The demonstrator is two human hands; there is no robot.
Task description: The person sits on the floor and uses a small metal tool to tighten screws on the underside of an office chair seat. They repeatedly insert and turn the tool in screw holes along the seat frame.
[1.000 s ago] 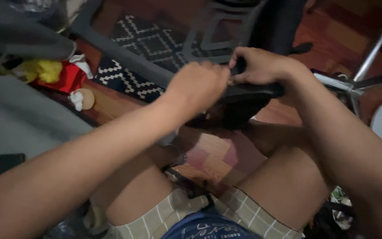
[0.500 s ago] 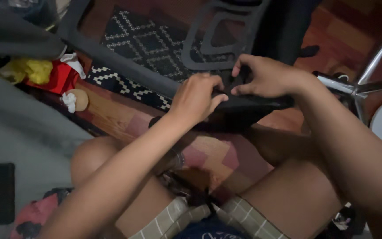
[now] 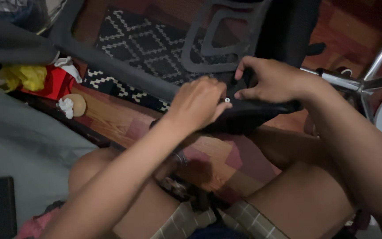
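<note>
Wooden floor (image 3: 111,117) under a patterned rug (image 3: 151,46): left hand (image 3: 198,102) pinches a small silver screw (image 3: 227,100); right hand (image 3: 268,81) grips the black chair part (image 3: 253,116).

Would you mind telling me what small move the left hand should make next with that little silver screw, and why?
Probably ease the small silver screw down into the black chair part and begin turning it. The left hand pinches the screw at its fingertips right above that part, while the right hand presses on the part beside it. Whether the screw already sits in a hole is too dark to tell.
</note>
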